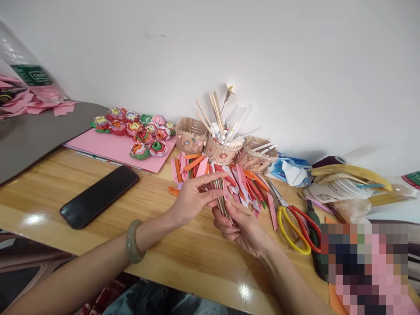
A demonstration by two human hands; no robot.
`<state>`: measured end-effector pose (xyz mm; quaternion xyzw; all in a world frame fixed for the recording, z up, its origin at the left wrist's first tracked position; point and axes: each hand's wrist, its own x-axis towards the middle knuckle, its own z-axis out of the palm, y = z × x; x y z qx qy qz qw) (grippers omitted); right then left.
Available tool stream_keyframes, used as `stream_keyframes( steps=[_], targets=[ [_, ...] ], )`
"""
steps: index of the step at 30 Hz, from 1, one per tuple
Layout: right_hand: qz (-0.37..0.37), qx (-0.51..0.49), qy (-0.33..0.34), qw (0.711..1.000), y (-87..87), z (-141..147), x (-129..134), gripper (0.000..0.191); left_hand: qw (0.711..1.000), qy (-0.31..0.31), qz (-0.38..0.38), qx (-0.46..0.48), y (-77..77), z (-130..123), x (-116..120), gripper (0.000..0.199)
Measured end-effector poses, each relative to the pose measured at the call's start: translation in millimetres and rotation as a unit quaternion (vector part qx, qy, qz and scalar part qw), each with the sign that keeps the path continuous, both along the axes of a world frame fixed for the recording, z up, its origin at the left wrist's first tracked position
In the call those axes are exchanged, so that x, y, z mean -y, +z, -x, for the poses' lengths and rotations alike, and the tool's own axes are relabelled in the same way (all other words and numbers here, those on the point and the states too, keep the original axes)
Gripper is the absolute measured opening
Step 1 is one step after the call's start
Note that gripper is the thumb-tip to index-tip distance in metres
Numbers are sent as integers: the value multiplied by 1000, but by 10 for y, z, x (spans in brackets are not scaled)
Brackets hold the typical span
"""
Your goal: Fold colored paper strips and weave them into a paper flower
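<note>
Over the table, my two hands hold a thin bundle of layered paper strips, whose edges show white, green, red and dark lines. My left hand pinches its upper part between thumb and fingers. Lower down, my right hand has its fingers wrapped round the bundle. Just behind it lies a loose heap of folded paper pieces in pink, orange, red and white. Red-and-yellow-handled scissors lie to the right of my right hand.
A black phone rests at the left. Behind it, folded paper flowers sit on pink paper sheets. Decorated baskets with sticks stand by the wall. A tissue pack, a lidded cup and a banana peel are at right.
</note>
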<state>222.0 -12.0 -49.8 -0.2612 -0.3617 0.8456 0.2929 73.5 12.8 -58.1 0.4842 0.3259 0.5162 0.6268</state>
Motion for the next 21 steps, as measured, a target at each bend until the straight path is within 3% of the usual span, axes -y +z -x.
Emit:
stream_keyframes(
  steps=[5, 11, 16, 19, 21],
  targets=[
    [-45, 48, 0, 998, -14, -26, -9, 29, 999, 18, -9, -29, 8, 13, 1, 52],
    [-83, 109, 16, 990, 13, -45, -23, 31, 996, -1, -29, -86, 57, 31, 17, 30],
    [-143, 156, -25, 977, 9, 14, -7, 30, 999, 9, -5, -35, 62, -4, 29, 41],
    [-168, 155, -28, 973, -2, 76, 21, 30, 996, -58, 42, 45, 59, -49, 51, 44],
    [-156, 145, -27, 977, -4, 112, 37, 31, 990, -111, 58, 60, 62, -74, 69, 35]
  ],
)
